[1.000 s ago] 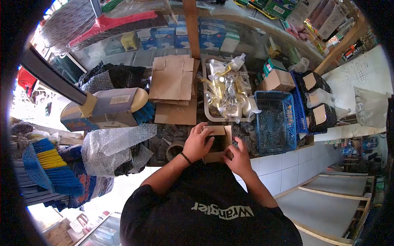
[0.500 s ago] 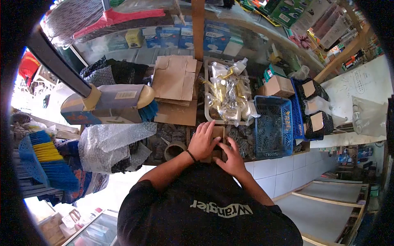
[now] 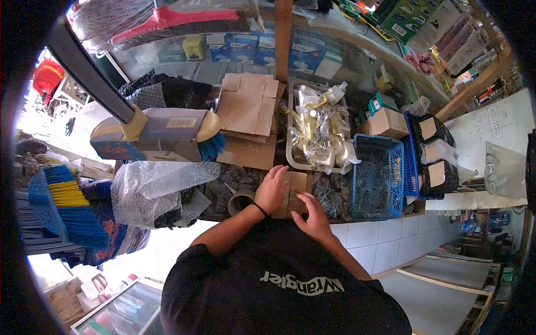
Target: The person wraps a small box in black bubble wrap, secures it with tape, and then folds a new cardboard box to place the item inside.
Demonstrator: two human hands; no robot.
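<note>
A small brown cardboard piece [image 3: 292, 190] lies at the front of the worktop, between my hands. My left hand [image 3: 272, 190], with a black band at the wrist, rests flat over its left edge, fingers stretched out. At its lower right edge is my right hand [image 3: 314, 216], thumb and index finger spread apart, the fingertips by the cardboard. Just beyond sits a white tray [image 3: 289, 146] of plastic-wrapped parts with yellow pieces. A tape roll [image 3: 241, 203] is left of my left hand.
Stacked cardboard sheets [image 3: 248, 103] lie behind left. A boxed brush [image 3: 159, 134] and bubble wrap [image 3: 162, 181] are at the left. A blue basket [image 3: 378, 177], a small carton [image 3: 387, 123] and black-wrapped packs [image 3: 437, 174] stand right. A wooden post [image 3: 283, 42] rises behind.
My hands have moved slightly apart, and more of the cardboard's surface shows between them. The surroundings have shifted slightly rightward in the view.
</note>
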